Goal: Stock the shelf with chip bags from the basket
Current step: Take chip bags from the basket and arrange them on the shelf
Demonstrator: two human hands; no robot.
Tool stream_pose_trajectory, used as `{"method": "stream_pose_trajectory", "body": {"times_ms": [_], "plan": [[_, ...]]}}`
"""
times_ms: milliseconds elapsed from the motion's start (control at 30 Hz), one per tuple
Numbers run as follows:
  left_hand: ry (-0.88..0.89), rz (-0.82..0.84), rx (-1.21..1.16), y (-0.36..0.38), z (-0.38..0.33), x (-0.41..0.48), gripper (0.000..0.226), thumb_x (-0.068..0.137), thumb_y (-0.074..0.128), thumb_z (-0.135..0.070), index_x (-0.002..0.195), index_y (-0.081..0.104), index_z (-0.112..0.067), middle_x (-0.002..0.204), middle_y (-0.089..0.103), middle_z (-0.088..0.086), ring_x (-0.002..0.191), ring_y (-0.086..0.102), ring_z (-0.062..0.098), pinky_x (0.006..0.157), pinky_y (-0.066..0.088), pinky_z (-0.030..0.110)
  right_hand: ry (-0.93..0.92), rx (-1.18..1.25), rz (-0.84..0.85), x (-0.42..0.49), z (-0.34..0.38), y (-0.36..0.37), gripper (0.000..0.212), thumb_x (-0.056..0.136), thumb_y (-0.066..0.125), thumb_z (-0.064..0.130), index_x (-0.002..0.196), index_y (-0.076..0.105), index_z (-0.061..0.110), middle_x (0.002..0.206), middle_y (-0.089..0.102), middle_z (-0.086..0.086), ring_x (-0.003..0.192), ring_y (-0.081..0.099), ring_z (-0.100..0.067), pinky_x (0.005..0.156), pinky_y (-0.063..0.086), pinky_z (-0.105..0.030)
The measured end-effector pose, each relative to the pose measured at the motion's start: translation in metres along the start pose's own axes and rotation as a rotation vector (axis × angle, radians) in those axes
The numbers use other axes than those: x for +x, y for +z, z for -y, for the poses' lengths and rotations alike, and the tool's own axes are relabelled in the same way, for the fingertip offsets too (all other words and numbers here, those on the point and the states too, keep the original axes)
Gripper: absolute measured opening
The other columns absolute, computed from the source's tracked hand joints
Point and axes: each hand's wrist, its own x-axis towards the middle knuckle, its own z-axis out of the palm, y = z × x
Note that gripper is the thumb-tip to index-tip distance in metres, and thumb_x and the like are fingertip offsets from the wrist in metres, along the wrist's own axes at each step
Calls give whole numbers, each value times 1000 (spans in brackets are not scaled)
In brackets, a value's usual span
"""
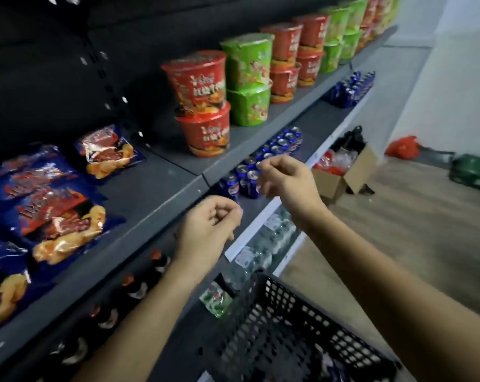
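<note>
Several blue chip bags (59, 216) lie flat on the grey shelf (156, 188) at the left, the farthest bag (109, 153) set a little apart. My left hand (211, 224) hovers in front of the shelf's edge with its fingers curled into a fist, holding nothing. My right hand (285, 180) hangs in the air to its right, fingers loosely bent and holding nothing. The black plastic basket (288, 326) sits at the bottom right under my right forearm. Its inside is dark, and I cannot make out its contents.
Red noodle cups (203, 117) and green ones (249, 78) stand stacked further along the same shelf. Blue cans (260, 166), water bottles (263, 244) and dark bottles (139, 285) fill the lower shelves. A cardboard box (343, 172), a red bag (402, 147) and a green crate (473, 172) lie on the floor.
</note>
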Motion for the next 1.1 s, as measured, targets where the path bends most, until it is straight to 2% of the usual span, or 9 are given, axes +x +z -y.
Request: {"method": "stream_pose_trajectory", "body": {"times_ms": [200, 267, 467, 533, 700, 867, 933, 1000, 1100], "plan": [[-103, 204, 4, 86, 57, -8, 8, 93, 65, -11, 85, 66, -14, 70, 62, 9, 53, 54, 11, 50, 41, 18, 221, -28, -166, -55, -89, -76, 18, 101, 59, 12, 84, 63, 8, 64, 64, -7, 55, 55, -19, 52, 44, -27], [-181, 293, 23, 113, 89, -17, 6, 94, 64, -12, 90, 66, -9, 71, 62, 9, 53, 53, 9, 51, 41, 18, 325, -44, -219, -79, -131, -95, 18, 101, 59, 13, 84, 63, 8, 63, 64, -6, 54, 55, -18, 53, 44, -26], [-455, 519, 154, 175, 205, -46, 9, 95, 64, -21, 87, 64, -18, 75, 64, 6, 58, 59, 10, 57, 45, 24, 677, -19, -366, -160, -263, -126, 13, 101, 58, 12, 91, 62, 5, 65, 62, -8, 56, 57, -18, 56, 46, -28], [-540, 576, 220, 190, 245, -58, 12, 95, 65, -24, 84, 62, -21, 74, 64, 1, 65, 62, 13, 62, 45, 28, 793, -3, -384, -186, -301, -126, 16, 102, 56, 14, 89, 61, 7, 70, 62, -10, 64, 59, -22, 59, 47, -29], [-764, 739, 437, 210, 350, -89, 17, 96, 64, -33, 92, 60, -17, 93, 62, 1, 89, 60, 20, 77, 45, 32, 1069, 152, -410, -242, -376, -108, 13, 105, 51, 17, 98, 58, 10, 84, 60, -8, 78, 58, -24, 65, 47, -31], [-910, 777, 672, 215, 431, -117, 37, 95, 63, -35, 69, 42, -18, 71, 41, 3, 61, 40, 17, 69, 35, 31, 1249, 266, -440, -273, -430, -86, 16, 106, 49, 23, 98, 59, 13, 92, 57, -7, 84, 58, -24, 76, 47, -34], [-965, 787, 723, 216, 451, -124, 31, 93, 65, -39, 90, 56, -9, 86, 57, 12, 77, 55, 28, 72, 42, 35, 1298, 283, -424, -281, -449, -79, 19, 106, 49, 31, 102, 59, 15, 100, 60, -6, 90, 62, -24, 76, 51, -31], [-1011, 794, 777, 216, 471, -133, 47, 91, 67, -43, 114, 58, -2, 106, 64, 19, 94, 61, 34, 72, 44, 37, 1341, 319, -406, -286, -463, -74, 20, 106, 48, 36, 106, 57, 18, 98, 62, 0, 85, 63, -18, 67, 50, -26], [-1059, 812, 829, 217, 490, -146, 49, 92, 64, -45, 119, 60, -5, 107, 63, 15, 96, 60, 32, 75, 43, 34, 1380, 365, -396, -294, -478, -70, 20, 107, 45, 38, 118, 51, 22, 91, 61, 7, 82, 64, -5, 56, 53, -20]]}}
